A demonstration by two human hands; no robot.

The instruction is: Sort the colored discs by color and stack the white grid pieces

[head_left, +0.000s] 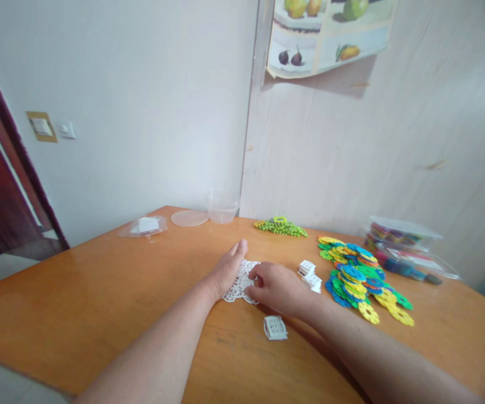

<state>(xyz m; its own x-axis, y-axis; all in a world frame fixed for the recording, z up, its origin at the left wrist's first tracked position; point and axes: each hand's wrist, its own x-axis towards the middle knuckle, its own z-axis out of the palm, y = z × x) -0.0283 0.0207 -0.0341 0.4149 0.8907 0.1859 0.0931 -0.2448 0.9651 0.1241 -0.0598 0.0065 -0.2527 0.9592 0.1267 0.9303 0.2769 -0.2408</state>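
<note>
A flat white openwork piece [241,285], patterned like lace, lies on the table between my two hands. Along its left edge rests my left hand [229,270], fingers stretched out and open. My right hand [279,285] is over its right side with curled, closed fingers; whatever they may hold is hidden. Just below that hand lies a small white lattice piece [275,327]. A little stack of similar white pieces [310,276] stands to the right, partly hidden behind my right hand.
Right of the stack is a pile of colourful notched discs [355,275], with clear plastic boxes [406,247] behind. Farther back are a green beaded heap [281,226], a clear tub [223,209], a round lid [189,217] and a clear flat package [144,225] on the wooden table [141,297].
</note>
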